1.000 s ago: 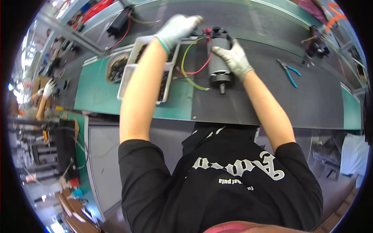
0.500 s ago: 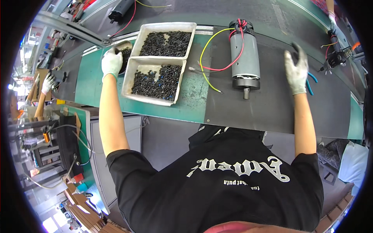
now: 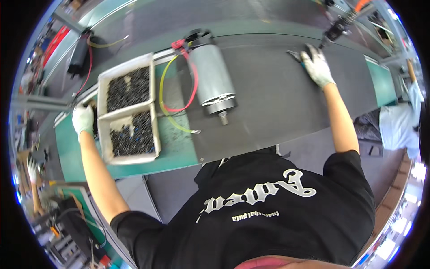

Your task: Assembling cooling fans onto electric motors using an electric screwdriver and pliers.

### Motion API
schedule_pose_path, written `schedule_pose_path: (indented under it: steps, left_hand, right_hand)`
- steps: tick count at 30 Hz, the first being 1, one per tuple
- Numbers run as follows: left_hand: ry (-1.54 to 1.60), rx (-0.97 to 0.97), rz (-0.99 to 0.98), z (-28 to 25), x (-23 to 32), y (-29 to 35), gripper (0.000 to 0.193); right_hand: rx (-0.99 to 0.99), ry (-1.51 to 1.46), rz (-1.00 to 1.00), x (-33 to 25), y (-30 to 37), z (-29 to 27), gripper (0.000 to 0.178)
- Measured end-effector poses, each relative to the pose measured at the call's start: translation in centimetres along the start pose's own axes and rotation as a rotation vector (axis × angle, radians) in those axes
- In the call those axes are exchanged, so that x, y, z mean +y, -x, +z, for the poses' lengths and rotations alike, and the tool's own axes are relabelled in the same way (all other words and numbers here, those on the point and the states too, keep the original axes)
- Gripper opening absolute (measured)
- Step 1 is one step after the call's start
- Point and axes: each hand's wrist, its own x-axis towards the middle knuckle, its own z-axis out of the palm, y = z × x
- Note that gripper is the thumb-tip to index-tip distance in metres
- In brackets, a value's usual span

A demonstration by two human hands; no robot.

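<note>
My left hand (image 3: 83,120), in a white glove, reaches into a small dark container (image 3: 94,117) left of the white bins. Its fingers are bent inward, and what they pinch is hidden. Far to the right, my gloved right hand (image 3: 318,68) is closed on pliers (image 3: 294,55) with blue handles, the dark jaws showing past its thumb. Between my hands a grey cylindrical motor (image 3: 210,74) lies on the dark mat, shaft toward me. Red and yellow-green wires (image 3: 166,85) loop from its far end along its left side.
Two white bins (image 3: 155,130) with many small black parts stand beside my left hand. A power screwdriver (image 3: 338,30) hangs beyond my right hand. Another dark motor (image 3: 79,56) lies at the far left. A metal post (image 3: 45,103) crosses there. Another person's gloved hand (image 3: 32,169) shows at the left edge.
My view has swung, so bins and motor appear farther left. My right hand has gone from open above the mat to holding the pliers. My left hand stays at the small container.
</note>
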Motion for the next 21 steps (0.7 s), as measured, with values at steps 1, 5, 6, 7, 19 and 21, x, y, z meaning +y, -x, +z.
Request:
schedule_pose_path:
  steps: [1, 5, 6, 7, 19, 21]
  left_hand:
    - [0.008, -0.004, 0.033, 0.2, -0.2, -0.4, 0.033]
    - [0.04, -0.044, -0.011, 0.6, -2.5, -1.1, 0.032]
    - [0.013, -0.039, 0.01, 0.3, -1.4, -1.0, 0.035]
    - [0.023, -0.058, -0.012, 0.2, 0.1, -1.0, 0.038]
    - [0.058, -0.089, -0.091, 0.9, -2.0, -2.1, 0.034]
    - [0.505, -0.037, -0.163, -0.8, -3.3, -0.7, 0.034]
  right_hand:
    - [-0.01, 0.023, -0.039, 0.4, 0.2, 0.0, 0.066]
    - [-0.041, 0.147, -0.175, -0.9, 2.9, -0.7, 0.061]
    - [-0.008, 0.17, -0.202, -0.3, 3.6, -0.3, 0.061]
    - [-0.005, 0.17, -0.185, 0.3, 3.9, -0.6, 0.06]
    - [0.233, 0.107, -0.223, 1.4, 4.9, 1.1, 0.048]
    - [0.231, 0.103, -0.246, 1.4, 4.5, 1.4, 0.047]
